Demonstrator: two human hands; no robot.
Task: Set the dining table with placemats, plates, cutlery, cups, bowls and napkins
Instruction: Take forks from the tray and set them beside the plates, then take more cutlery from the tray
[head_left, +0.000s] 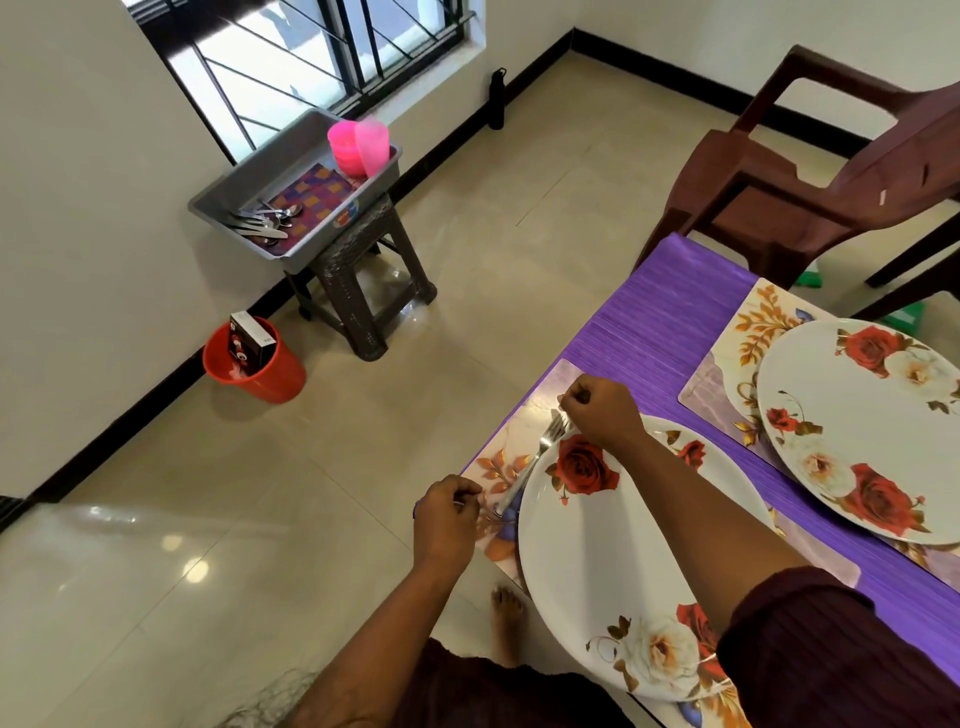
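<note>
Head view | right hand (602, 410) pinches silver metal fork (535, 462) | left hand (447, 514) curled, contents unclear | grey plastic tray (260, 187): loose steel cutlery (265, 221), stacked pink plastic cups (358, 145)

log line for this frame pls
step: placing fork left of near plate | right hand: at tines | left hand: handle end | cups: in tray

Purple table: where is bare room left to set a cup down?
Bare cloth on the purple table lies at the far end before the chair, and in the strip between the two placemats. The near placemat is crowded: plate, fork, both hands.
</note>
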